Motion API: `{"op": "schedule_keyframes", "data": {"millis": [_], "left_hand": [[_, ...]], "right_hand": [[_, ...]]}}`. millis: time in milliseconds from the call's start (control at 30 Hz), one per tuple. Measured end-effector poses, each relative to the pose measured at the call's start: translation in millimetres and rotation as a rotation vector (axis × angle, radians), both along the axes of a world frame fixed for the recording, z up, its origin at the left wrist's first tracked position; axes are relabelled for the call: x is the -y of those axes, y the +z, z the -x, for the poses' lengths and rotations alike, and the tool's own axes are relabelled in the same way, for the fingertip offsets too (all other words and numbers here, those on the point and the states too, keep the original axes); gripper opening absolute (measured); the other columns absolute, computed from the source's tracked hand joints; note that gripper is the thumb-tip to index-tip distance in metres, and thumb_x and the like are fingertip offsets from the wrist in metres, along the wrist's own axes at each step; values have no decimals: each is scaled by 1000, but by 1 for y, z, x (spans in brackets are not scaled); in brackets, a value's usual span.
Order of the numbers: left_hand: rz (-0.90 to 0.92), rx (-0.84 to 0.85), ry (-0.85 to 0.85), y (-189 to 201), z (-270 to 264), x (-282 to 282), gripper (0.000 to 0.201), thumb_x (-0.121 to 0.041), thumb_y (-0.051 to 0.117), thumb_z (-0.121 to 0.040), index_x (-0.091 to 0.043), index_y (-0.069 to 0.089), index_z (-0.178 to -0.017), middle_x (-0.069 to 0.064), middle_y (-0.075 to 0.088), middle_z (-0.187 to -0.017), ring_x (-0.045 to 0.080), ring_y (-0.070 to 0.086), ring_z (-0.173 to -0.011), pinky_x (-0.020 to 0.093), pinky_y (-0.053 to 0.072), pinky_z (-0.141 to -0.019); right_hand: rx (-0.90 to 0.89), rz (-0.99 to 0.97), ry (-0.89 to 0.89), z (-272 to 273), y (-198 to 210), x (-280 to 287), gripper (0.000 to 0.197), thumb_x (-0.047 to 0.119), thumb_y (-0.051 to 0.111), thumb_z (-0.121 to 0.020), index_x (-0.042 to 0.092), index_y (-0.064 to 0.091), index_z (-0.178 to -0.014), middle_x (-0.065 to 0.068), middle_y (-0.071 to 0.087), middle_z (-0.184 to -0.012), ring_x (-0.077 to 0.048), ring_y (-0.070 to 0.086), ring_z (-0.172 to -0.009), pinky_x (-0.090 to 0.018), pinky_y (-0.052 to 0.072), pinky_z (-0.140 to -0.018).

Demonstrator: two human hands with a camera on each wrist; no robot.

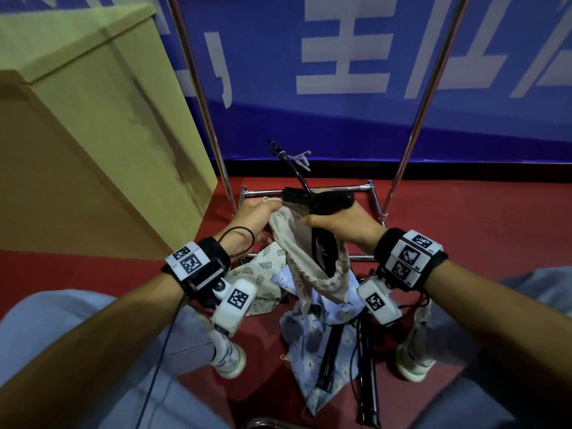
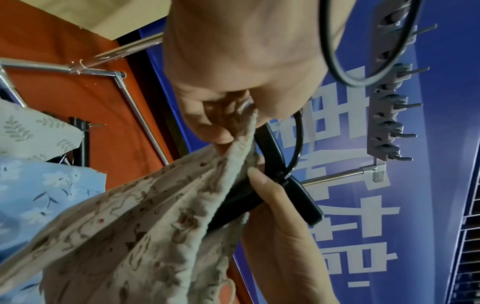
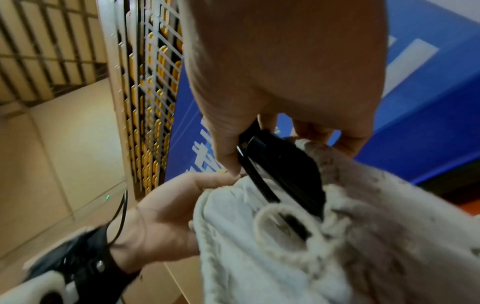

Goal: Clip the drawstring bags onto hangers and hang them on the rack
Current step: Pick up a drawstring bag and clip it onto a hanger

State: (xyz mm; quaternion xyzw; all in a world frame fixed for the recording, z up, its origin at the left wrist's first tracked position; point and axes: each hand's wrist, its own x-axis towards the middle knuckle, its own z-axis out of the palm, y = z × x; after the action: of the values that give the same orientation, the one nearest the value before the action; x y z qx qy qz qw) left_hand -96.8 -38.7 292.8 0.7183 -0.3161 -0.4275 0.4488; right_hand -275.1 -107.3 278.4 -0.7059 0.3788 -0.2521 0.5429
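Note:
A beige patterned drawstring bag (image 1: 298,249) hangs between my hands in front of the rack. My left hand (image 1: 258,212) pinches its gathered top edge (image 2: 241,144). My right hand (image 1: 335,222) grips a black clip hanger (image 1: 318,196) whose hook (image 1: 291,164) points up and away. In the right wrist view the right thumb and fingers hold the black hanger (image 3: 280,164) against the bag (image 3: 363,216). A leaf-print bag (image 1: 263,270) and a blue floral bag (image 1: 312,335) lie on the red floor below.
The chrome rack's uprights (image 1: 201,97) (image 1: 430,97) rise either side, its base frame (image 1: 309,190) on the red floor. More black hangers (image 1: 368,366) lie by the blue bag. A tall cardboard box (image 1: 93,119) stands on the left. My shoes (image 1: 229,360) (image 1: 413,363) flank the pile.

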Motion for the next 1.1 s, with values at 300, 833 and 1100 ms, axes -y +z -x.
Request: {"op": "schedule_keyframes", "data": {"millis": [300,833,1100], "left_hand": [[64,-27,-12,12,-20,3,8,-15,71,-91,-9,74,-95,-4,69,-60,4,58,-41,19,46,-39],[48,-365,-2,17,-44,10,28,-22,61,-94,-17,53,-68,0,64,-67,17,64,-68,26,54,-64],[152,-156,-356,15,-25,3,43,-28,78,-82,-10,66,-119,-10,58,-69,5,50,-62,22,40,-64]], "right_hand": [[-21,-12,9,4,8,2,35,11,70,-75,19,63,-108,3,63,-87,-8,60,-78,-34,53,-78],[-89,-90,-102,9,9,13,9,17,67,-70,13,66,-78,-4,63,-71,-17,60,-68,-36,48,-65],[-93,-117,-4,9,13,8,17,9,65,-79,1,67,-93,-6,66,-78,-21,62,-76,-37,49,-72]]}}
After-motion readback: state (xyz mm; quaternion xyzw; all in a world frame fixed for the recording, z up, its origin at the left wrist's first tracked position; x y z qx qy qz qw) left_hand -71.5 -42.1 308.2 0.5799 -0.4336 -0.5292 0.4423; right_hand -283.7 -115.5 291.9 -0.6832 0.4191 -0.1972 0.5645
